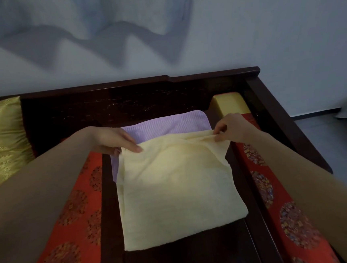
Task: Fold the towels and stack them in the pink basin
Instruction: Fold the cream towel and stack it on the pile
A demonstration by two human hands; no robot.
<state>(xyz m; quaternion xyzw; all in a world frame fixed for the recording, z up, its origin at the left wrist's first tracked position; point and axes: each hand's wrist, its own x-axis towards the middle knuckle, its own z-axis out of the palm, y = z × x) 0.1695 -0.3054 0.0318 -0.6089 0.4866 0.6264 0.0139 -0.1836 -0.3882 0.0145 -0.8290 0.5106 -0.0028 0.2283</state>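
Observation:
A pale yellow towel (pixel 177 189) lies doubled over on the dark wooden surface (pixel 109 200) in the middle of the head view. My left hand (pixel 117 141) pinches its far left corner between thumb and fingers. My right hand (pixel 229 129) pinches the far right corner, where the cloth bunches into a ridge. Behind and partly under the yellow towel lies a lilac towel (pixel 167 123), flat against the wood. No pink basin is in view.
Red patterned cushions lie on the left (pixel 75 213) and on the right (pixel 279 206) of the wooden strip. A gold cushion (pixel 3 137) stands at far left and a yellow bolster (pixel 229 104) at back right. The dark wooden backrest (pixel 124 102) runs behind.

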